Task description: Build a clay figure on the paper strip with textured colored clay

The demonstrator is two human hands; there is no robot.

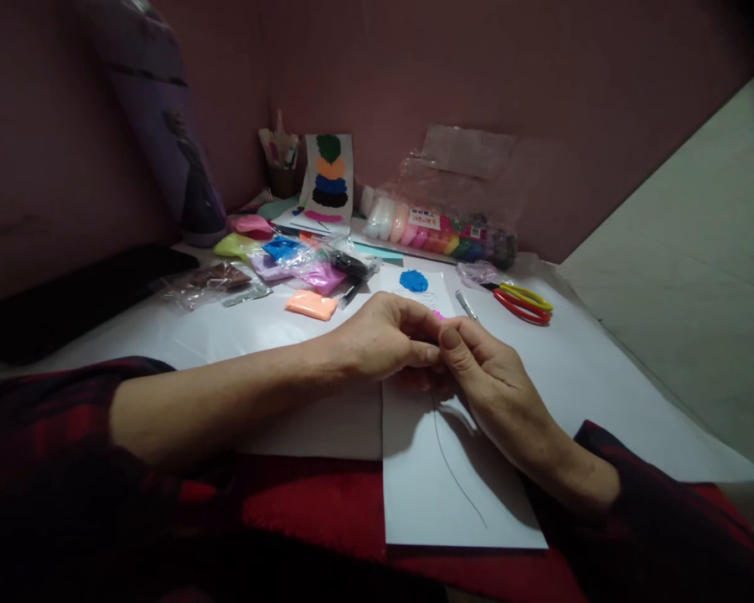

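My left hand (386, 339) and my right hand (493, 364) meet above a long white sheet of paper (415, 494). The fingers of both are pinched together, thumbs almost touching; whatever they hold is hidden between the fingertips. On the sheet, a round blue clay patch (413, 280) lies beyond my hands, with a bit of pink clay (438, 314) just past my left fingertips. A thin curved pencil line (447, 465) runs down the paper below my hands.
Scissors with red and yellow handles (523, 303) lie at right, near a small metal tool (466, 305). Clay packets, including an orange one (311, 305), spread at left. Behind stand a bag of coloured clay (440, 230), a painted card (330, 180) and a cup of tools (281, 176).
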